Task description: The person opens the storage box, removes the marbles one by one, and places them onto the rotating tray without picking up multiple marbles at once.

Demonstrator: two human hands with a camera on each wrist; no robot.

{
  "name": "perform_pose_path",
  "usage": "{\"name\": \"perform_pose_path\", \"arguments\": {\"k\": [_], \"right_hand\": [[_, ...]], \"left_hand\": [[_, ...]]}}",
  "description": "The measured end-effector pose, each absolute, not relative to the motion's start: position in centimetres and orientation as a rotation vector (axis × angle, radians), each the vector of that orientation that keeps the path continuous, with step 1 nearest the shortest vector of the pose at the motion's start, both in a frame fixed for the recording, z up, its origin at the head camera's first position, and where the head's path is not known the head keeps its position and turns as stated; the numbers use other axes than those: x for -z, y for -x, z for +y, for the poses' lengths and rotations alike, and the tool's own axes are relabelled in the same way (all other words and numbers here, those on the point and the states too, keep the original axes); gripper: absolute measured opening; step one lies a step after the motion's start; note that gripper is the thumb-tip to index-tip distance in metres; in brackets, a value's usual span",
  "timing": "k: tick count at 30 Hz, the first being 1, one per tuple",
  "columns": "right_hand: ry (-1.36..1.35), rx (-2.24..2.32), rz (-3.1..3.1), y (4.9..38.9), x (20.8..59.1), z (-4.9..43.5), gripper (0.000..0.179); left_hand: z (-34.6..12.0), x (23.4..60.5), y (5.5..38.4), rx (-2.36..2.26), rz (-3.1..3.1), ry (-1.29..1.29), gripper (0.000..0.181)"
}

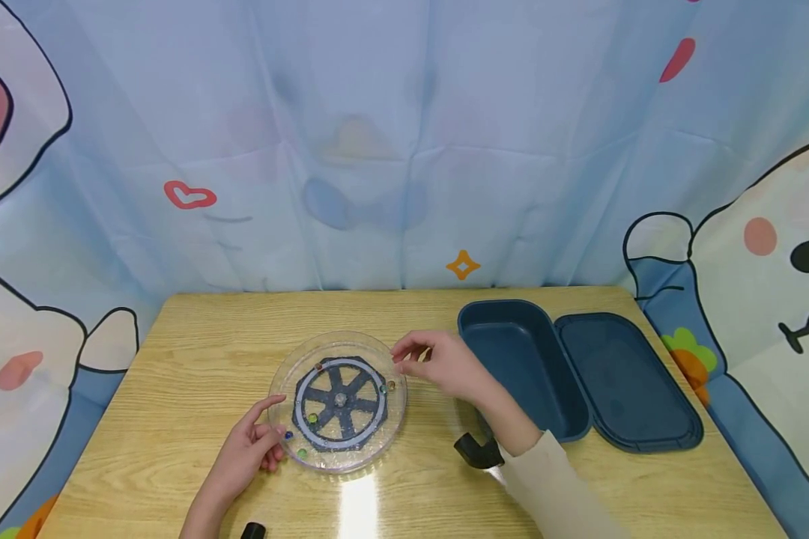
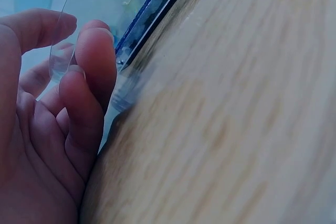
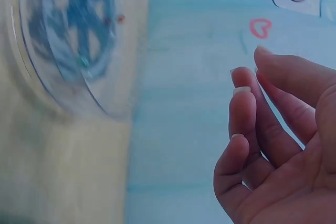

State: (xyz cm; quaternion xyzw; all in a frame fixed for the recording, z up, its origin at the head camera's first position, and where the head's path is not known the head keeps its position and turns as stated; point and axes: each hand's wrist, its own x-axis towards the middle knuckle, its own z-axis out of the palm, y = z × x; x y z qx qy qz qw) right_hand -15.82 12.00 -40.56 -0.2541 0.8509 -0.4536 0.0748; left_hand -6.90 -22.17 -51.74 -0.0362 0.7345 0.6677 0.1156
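Note:
A clear round dish (image 1: 337,463) stands on the table, with a dark wheel-shaped pattern (image 1: 345,427) and a pale ring showing in it. Several small glass marbles lie about it, among them a yellow-green marble (image 1: 313,418), a light green marble (image 1: 302,454) and a blue marble (image 1: 288,435). My left hand (image 1: 246,449) holds the dish's left rim; in the left wrist view its fingers (image 2: 86,51) bend around the clear edge. By the right rim hovers my right hand (image 1: 445,363), fingers loosely bent. Nothing shows between those fingers (image 3: 242,114) in the right wrist view.
A deep navy box (image 1: 526,367) stands right of the dish, behind the right forearm. Its flat navy lid (image 1: 630,382) lies against its right side. A black strap-like piece (image 1: 479,451) sits by the right wrist. The patterned curtain (image 1: 377,150) hangs behind the table (image 1: 175,359).

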Motion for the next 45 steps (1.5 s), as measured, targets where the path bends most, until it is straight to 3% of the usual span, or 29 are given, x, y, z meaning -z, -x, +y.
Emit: {"name": "perform_pose_path", "arguments": {"k": [10,25,45], "right_hand": [[0.731,1.284,2.605,17.0,38.3,17.4,0.012],[0.76,1.158,2.274,20.0,41.2,24.4,0.021],[0.676,0.9,1.988,21.1,46.1,25.3,0.02]], "left_hand": [[-22.2,51.8,7.0,-1.962,2.158,0.113,0.053],[-22.3,52.0,6.9,-1.972,2.134,0.109,0.054],[-22.3,52.4,7.1,-1.965,2.152,0.101,0.054]]}}
